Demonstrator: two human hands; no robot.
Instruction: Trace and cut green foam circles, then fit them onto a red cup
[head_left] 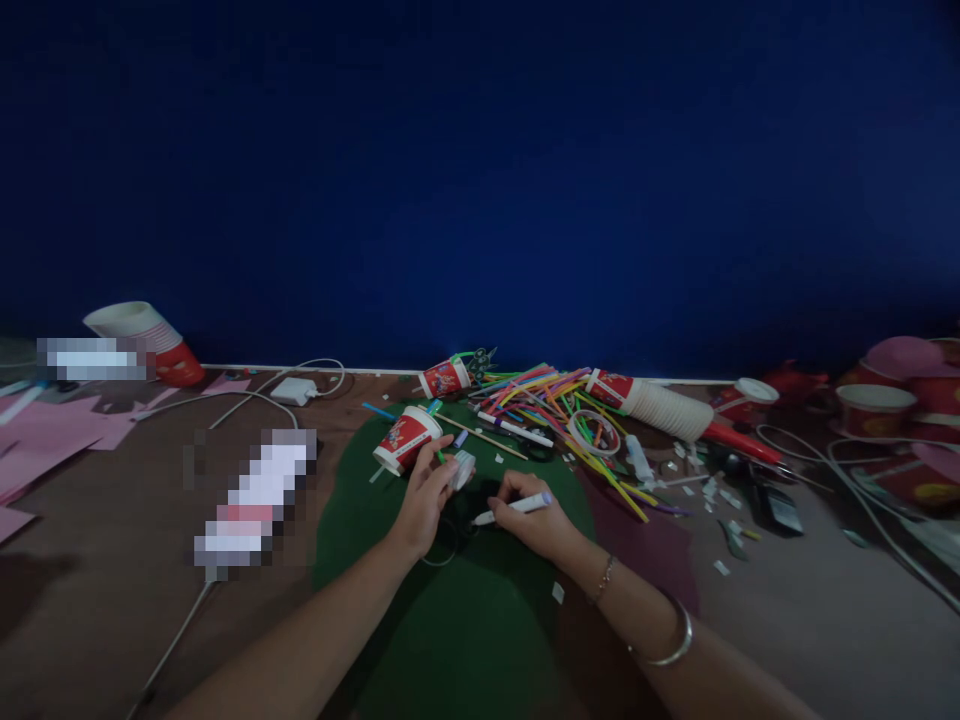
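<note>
Right forearm (712, 645) foremost, white marker (532, 503) between fingers (514, 485) of the right hand (546, 528)

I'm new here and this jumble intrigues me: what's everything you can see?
Marker: one, white and purple, right fingers
Small object: one, pale, left fingers, identity unclear
Paper cups: several, red and white, across back
Straws: many, multicoloured, centre back
Ring: one, whitish, among straws
Scraps: many, whitish, mostly right
Paper sheets: several, pink, left
Adapter: one, white, back left
Cables: several, white, both sides
Tabletop area: one, green, centre
Wall: one, dark blue, behind
Pixelated patches: two, pale, left
Bracelets: two, silvery, right arm
Hands: two, bare, centre
</note>
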